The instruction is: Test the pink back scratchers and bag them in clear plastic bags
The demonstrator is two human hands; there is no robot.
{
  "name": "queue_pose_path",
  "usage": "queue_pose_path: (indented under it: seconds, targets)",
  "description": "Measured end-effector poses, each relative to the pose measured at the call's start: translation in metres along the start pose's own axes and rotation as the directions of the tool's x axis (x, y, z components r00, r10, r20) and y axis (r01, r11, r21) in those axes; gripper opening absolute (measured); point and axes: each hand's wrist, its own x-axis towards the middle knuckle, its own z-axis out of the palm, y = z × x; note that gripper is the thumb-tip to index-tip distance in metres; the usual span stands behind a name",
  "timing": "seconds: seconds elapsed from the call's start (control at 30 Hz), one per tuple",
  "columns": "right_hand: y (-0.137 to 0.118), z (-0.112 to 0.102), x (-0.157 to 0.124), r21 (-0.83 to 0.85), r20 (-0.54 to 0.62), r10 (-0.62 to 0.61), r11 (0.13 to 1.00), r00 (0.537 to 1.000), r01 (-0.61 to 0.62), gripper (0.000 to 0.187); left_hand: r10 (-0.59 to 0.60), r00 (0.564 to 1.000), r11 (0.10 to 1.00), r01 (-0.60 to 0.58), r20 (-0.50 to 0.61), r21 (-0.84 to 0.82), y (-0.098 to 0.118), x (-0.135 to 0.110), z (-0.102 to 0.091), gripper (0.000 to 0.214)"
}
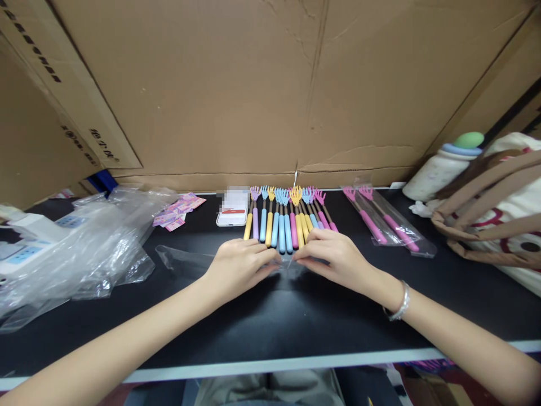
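Observation:
My left hand (239,265) and my right hand (333,256) meet at the middle of the black table (270,316), fingertips pinched on the end of a clear plastic bag (186,260) that lies flat and stretches to the left. Just behind my hands lies a row of several back scratchers (283,220) with claw heads and yellow, blue, purple and pink handles. Two pink scratchers in clear bags (386,223) lie to the right. I wear a silver bracelet (401,304) on my right wrist.
A heap of clear plastic bags (84,242) covers the left side. Pink labels (180,211) and a white phone (231,214) lie behind. A white bottle (443,166) and a tote bag (499,214) stand at the right. Cardboard walls (270,84) close the back.

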Motion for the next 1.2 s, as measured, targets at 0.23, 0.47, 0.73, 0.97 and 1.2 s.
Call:
queue_pose_path:
  seconds: [0.23,0.47,0.73,0.97,1.2]
  targets:
    - [-0.002,0.001,-0.001,0.082,0.104,0.069,0.994,0.992,-0.077,0.013,0.057,0.996,0.998,-0.055,-0.075,0.036,-0.001,0.0,0.0,0.015]
    - [-0.001,0.007,-0.003,0.192,0.163,0.108,0.972,0.981,-0.139,0.02,0.049,0.998,0.997,-0.047,-0.042,0.053,0.004,0.001,0.001,0.019]
    - [-0.002,0.02,-0.004,0.19,0.138,0.104,0.973,0.985,-0.129,0.013,0.086,0.994,0.994,-0.081,-0.065,0.075,0.007,0.0,0.004,0.023]
    - [-0.003,0.025,-0.004,0.096,0.096,0.099,0.99,0.99,-0.108,0.019,0.009,0.999,1.0,-0.01,-0.042,-0.005,0.006,-0.001,0.005,0.023]
    - [-0.001,0.025,-0.005,0.1,0.059,0.1,0.989,0.993,-0.106,0.015,-0.002,0.998,0.997,-0.003,-0.063,-0.083,0.004,-0.001,0.002,0.022]
